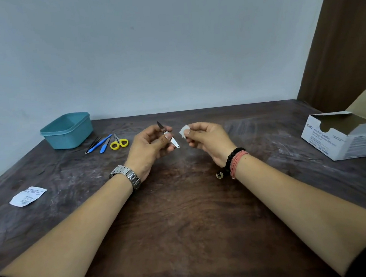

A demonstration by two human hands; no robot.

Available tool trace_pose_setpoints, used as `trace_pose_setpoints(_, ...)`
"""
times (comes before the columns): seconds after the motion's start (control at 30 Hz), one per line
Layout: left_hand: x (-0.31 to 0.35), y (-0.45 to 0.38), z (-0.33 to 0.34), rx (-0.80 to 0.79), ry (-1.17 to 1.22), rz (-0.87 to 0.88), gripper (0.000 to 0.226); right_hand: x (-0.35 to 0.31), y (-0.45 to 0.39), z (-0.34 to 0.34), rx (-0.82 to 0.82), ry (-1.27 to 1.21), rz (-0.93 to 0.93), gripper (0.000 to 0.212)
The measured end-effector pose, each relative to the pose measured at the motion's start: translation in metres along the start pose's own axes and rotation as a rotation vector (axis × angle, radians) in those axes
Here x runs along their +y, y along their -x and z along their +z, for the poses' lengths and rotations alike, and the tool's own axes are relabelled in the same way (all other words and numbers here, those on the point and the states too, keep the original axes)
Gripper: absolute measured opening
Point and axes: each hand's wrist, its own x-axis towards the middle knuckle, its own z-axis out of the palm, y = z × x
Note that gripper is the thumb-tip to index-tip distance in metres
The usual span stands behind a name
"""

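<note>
Dark brown wooden desk (185, 216), entries run left to right.

White torn paper sachet (27, 196): lies flat on the desk at 9 o'clock, well apart from everything else.

Teal rectangular plastic tub (67, 130): stands upright at 10 o'clock, near the desk's far edge, top open.

Just beside the tub, at its 4 o'clock, is a row of small tools on the desk. In order: black metal tweezers (92, 144), long blue plastic-handled tool (105, 139), short blue-handled tool with a grey blade (103, 148), small yellow-handled scissors (119, 142). The scissors' blades point to 12 o'clock.

Left hand (149, 146): raised above the desk at centre, silver metal link watch (126, 176) on the wrist. Grip clenched round a small silver metal tool with a dark pointed blade (174, 141). Thumb pressed on its middle, dark tip pointing to 11 o'clock, silver end to 5 o'clock.

Right hand (206, 138): level with the left, near but apart. Grip pinches a small white square swab pad (184, 131) between thumb and fingertips. The pad sits just beside the tool at its 3 o'clock, not touching it. Black bead bracelet (233, 156) and red thread band (238, 158) on the wrist.

White cardboard box of alcohol swabs (342, 136): at 3 o'clock on the desk, top flap open, well apart from both hands.
</note>
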Motion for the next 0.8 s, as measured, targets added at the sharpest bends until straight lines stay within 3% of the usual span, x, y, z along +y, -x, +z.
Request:
trace_pose_setpoints(0.23,0.0005,0.0008,-0.0029,0.059,-0.133,0.108,0.015,0.0044,0.0046,0.0103,-0.083,0.156,0.009,0.016)
trace_pose_setpoints(0.4,0.0010,0.0008,-0.0025,0.082,-0.214,0.139,0.007,0.0024,0.0064,0.0080,-0.079,0.239,-0.029,0.010)
trace_pose_setpoints(0.53,-0.0002,-0.0024,-0.0099,0.099,-0.392,0.228,0.011,0.0028,0.0053,0.0084,-0.079,0.240,-0.001,0.015)
trace_pose_setpoints(0.8,0.0011,-0.0022,-0.0044,0.152,-0.282,0.184,0.015,0.0006,0.0050,0.0076,-0.103,0.271,0.049,0.016)
